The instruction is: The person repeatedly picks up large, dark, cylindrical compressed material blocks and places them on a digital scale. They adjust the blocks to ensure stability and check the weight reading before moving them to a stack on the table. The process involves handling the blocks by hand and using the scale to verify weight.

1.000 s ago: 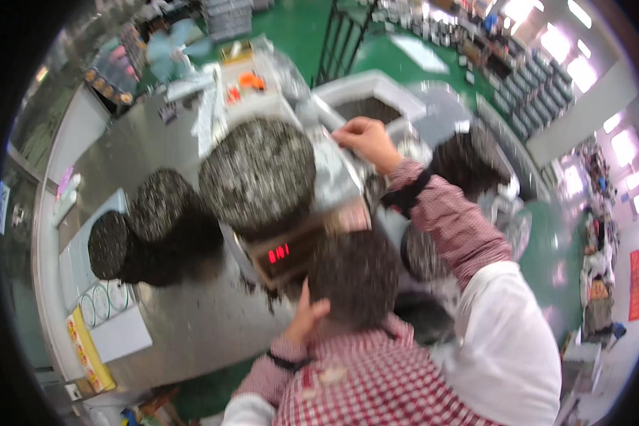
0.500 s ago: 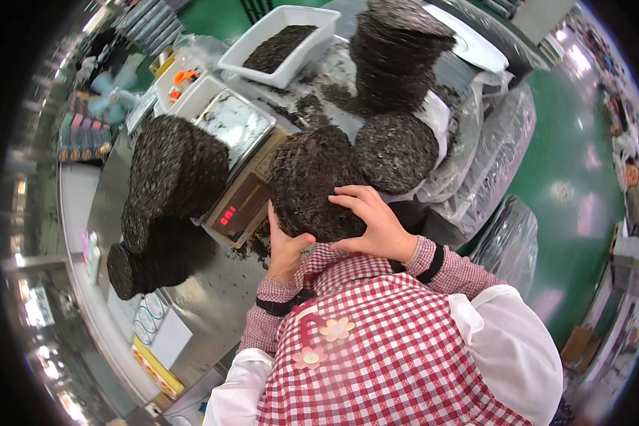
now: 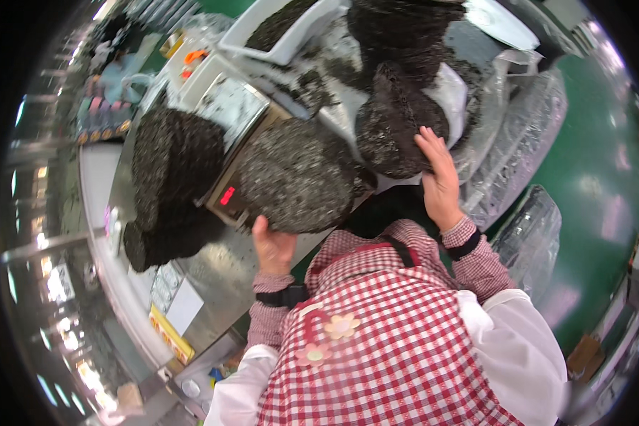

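We hold a grey disc (image 3: 298, 174) in our left hand (image 3: 274, 248), its fingers grasping the near edge with the thumb up at the rim. The disc hangs over the near right side of the scale (image 3: 209, 197), whose red display shows to its left; whether the two touch, we cannot tell. Our right hand (image 3: 441, 184) lies along the right edge of a dark disc (image 3: 383, 145), just beside the grey one, fingers nearly straight; we cannot tell whether they pinch it. Behind that we see a tall stack (image 3: 397, 35), and to its left a white tub (image 3: 289, 51) of dark flakes. Left of the scale, another stack (image 3: 170, 160) stands on our bench (image 3: 224, 280). Clear bags (image 3: 522, 135) lie to our right.
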Demonstrator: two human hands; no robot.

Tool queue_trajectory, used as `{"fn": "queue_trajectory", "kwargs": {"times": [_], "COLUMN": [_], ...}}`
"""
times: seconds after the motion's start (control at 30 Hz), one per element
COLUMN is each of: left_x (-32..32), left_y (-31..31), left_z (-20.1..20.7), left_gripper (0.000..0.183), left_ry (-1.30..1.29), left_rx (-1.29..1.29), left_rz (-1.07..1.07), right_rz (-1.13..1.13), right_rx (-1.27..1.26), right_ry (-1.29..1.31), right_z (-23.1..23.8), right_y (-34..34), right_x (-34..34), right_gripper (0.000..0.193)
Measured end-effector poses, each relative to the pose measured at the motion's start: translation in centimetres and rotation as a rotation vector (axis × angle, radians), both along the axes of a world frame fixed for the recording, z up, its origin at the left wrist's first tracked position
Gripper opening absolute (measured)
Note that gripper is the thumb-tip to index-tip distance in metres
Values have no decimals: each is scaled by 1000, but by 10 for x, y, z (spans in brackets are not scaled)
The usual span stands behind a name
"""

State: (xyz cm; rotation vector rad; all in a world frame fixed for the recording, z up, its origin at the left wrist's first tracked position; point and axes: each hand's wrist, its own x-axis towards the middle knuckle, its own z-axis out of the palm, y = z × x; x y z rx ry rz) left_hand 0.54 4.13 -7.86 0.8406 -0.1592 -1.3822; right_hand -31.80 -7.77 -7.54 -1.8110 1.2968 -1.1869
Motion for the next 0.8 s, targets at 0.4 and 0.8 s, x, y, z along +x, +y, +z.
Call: {"fn": "queue_trajectory", "kwargs": {"times": [0.4,0.8], "left_x": [-32,-38], "left_y": [-5,-5], "left_z": [15,11], "left_gripper": [106,92], "left_ry": [-362,-798], "left_rx": [-125,-74], "left_rz": [-110,-62], "right_rz": [606,500], "right_rx": [10,-34], "right_ry": [23,137], "right_z": [33,17], "right_y": [22,54], "right_x": [95,108], "right_gripper": [92,70]}}
